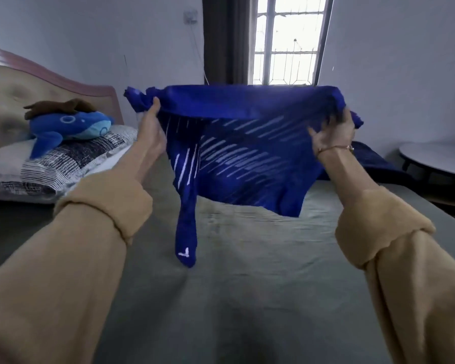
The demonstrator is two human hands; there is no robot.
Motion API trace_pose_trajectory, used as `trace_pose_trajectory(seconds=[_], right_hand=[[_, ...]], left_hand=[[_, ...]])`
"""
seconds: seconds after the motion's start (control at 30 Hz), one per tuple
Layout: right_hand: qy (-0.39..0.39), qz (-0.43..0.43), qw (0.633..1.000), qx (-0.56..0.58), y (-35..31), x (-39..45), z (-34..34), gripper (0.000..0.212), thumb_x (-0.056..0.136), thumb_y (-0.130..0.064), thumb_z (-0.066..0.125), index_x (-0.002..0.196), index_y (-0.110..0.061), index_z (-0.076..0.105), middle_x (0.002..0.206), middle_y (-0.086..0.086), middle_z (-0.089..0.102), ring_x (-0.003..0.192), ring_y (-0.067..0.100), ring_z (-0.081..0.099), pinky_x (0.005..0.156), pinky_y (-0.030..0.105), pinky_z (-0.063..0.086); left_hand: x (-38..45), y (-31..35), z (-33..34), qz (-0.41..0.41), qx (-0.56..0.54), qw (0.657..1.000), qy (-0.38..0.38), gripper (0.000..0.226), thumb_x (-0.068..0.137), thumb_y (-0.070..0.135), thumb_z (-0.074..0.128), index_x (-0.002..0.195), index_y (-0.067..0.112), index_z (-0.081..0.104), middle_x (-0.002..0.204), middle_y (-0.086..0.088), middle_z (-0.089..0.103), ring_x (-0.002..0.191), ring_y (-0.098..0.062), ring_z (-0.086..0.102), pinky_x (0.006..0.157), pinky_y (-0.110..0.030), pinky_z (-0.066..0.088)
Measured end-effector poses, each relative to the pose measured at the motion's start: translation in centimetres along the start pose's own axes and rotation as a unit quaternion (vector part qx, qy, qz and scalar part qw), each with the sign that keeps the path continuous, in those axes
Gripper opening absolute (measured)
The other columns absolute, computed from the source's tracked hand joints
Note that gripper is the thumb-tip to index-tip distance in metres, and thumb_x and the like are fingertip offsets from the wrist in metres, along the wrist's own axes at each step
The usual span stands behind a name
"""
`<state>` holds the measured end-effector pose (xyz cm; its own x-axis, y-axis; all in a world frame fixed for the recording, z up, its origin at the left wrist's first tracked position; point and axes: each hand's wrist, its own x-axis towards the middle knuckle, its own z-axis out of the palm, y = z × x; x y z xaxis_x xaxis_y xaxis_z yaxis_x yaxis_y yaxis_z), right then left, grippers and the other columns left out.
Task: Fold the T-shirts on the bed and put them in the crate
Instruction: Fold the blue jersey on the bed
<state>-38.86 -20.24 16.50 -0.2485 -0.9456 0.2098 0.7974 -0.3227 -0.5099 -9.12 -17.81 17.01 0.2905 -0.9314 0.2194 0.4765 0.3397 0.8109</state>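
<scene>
A royal-blue T-shirt (244, 158) with pale diagonal stripes hangs in the air above the grey-green bed (247, 258), stretched wide between both hands. My left hand (153, 132) grips its bunched upper left corner. My right hand (334, 132) grips the upper right corner, fingers curled into the cloth. One sleeve with a small white mark dangles down at the lower left. A second dark blue garment (371, 158) lies on the bed behind my right wrist. No crate is in view.
A blue whale plush (71, 127) lies on patterned pillows (63, 161) against the headboard at left. A round white table (436, 156) stands off the bed's right side. A barred window (286, 40) and dark curtain are straight ahead.
</scene>
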Motion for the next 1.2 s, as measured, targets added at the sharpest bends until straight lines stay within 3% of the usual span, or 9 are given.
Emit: trace_pose_trajectory(seconds=[0.13,0.23,0.4,0.53,0.67,0.8,0.93,1.1,1.2], right_hand=[[0.047,0.014,0.998,-0.031,0.7,-0.6,-3.4,0.026,0.100,-0.029,0.035,0.088,-0.021,0.057,0.088,-0.005,0.064,0.085,0.010,0.056,0.070,0.024,0.042],[0.107,0.085,0.987,-0.087,3.2,-3.3,-7.5,0.032,0.102,-0.030,0.031,0.078,-0.021,0.051,0.060,-0.009,0.066,0.071,0.008,0.051,0.064,0.021,0.040],[0.308,0.187,0.905,-0.227,9.1,-7.9,-17.5,0.016,0.097,-0.019,0.042,0.085,-0.014,0.052,0.127,0.010,0.058,0.061,0.012,0.057,0.050,0.023,0.048],[0.391,0.226,0.853,-0.261,9.6,-12.1,-23.3,0.037,0.093,-0.002,0.042,0.129,-0.007,0.048,0.132,0.010,0.053,0.114,0.033,0.056,0.089,0.043,0.049],[0.418,0.223,0.799,-0.371,9.0,-15.9,-26.3,0.035,0.090,0.004,0.047,0.125,0.004,0.049,0.125,0.020,0.055,0.110,0.040,0.056,0.089,0.053,0.049],[0.397,0.205,0.734,-0.512,7.8,-17.9,-27.8,0.025,0.086,0.001,0.053,0.109,0.012,0.056,0.088,0.018,0.063,0.087,0.040,0.064,0.071,0.049,0.054],[0.401,0.175,0.682,-0.586,6.6,-19.5,-28.8,0.023,0.084,0.003,0.052,0.103,0.014,0.056,0.104,0.027,0.064,0.094,0.042,0.062,0.077,0.052,0.053],[0.402,0.124,0.667,-0.615,5.6,-22.0,-27.8,0.028,0.086,0.012,0.047,0.114,0.008,0.049,0.119,0.027,0.054,0.111,0.043,0.053,0.088,0.051,0.044],[0.387,0.110,0.654,-0.641,5.3,-23.1,-27.6,0.034,0.085,0.014,0.049,0.118,0.007,0.045,0.122,0.026,0.052,0.111,0.042,0.053,0.088,0.051,0.043]], left_hand=[[-2.2,-1.1,-2.1,0.001,0.003,0.997,0.072,0.027,0.102,0.026,0.037,0.118,0.012,0.054,0.073,0.002,0.072,0.065,-0.010,0.067,0.064,-0.026,0.054],[-4.7,-5.6,-5.9,-0.060,0.098,0.981,0.156,0.034,0.104,0.026,0.030,0.133,0.014,0.041,0.118,-0.008,0.063,0.105,-0.018,0.062,0.083,-0.025,0.051],[-9.2,-14.8,-13.4,-0.235,0.123,0.923,0.279,0.038,0.103,0.014,0.033,0.140,0.011,0.036,0.142,-0.013,0.045,0.127,-0.031,0.047,0.093,-0.038,0.043],[-13.7,-19.1,-17.6,-0.303,0.162,0.877,0.335,0.044,0.096,-0.004,0.032,0.139,0.007,0.035,0.140,-0.016,0.044,0.124,-0.035,0.049,0.087,-0.041,0.045],[-17.2,-20.8,-19.9,-0.304,0.203,0.862,0.350,0.047,0.094,-0.012,0.030,0.139,0.001,0.032,0.142,-0.020,0.037,0.124,-0.039,0.046,0.089,-0.042,0.046],[-19.3,-20.7,-20.5,-0.283,0.255,0.861,0.336,0.043,0.093,-0.013,0.035,0.135,-0.004,0.034,0.143,-0.020,0.034,0.124,-0.039,0.045,0.087,-0.042,0.050],[-21.6,-19.9,-21.0,-0.291,0.274,0.856,0.327,0.043,0.091,-0.014,0.042,0.133,-0.005,0.039,0.139,-0.021,0.038,0.120,-0.037,0.048,0.087,-0.039,0.051],[-24.8,-18.9,-20.5,-0.291,0.343,0.840,0.303,0.033,0.087,-0.005,0.055,0.119,-0.007,0.048,0.126,-0.024,0.051,0.079,-0.032,0.065,0.040,-0.020,0.052],[-26.0,-18.2,-20.4,-0.293,0.398,0.821,0.286,0.032,0.088,0.004,0.063,0.115,-0.006,0.050,0.119,-0.023,0.058,0.058,-0.023,0.061,0.032,-0.017,0.045]])
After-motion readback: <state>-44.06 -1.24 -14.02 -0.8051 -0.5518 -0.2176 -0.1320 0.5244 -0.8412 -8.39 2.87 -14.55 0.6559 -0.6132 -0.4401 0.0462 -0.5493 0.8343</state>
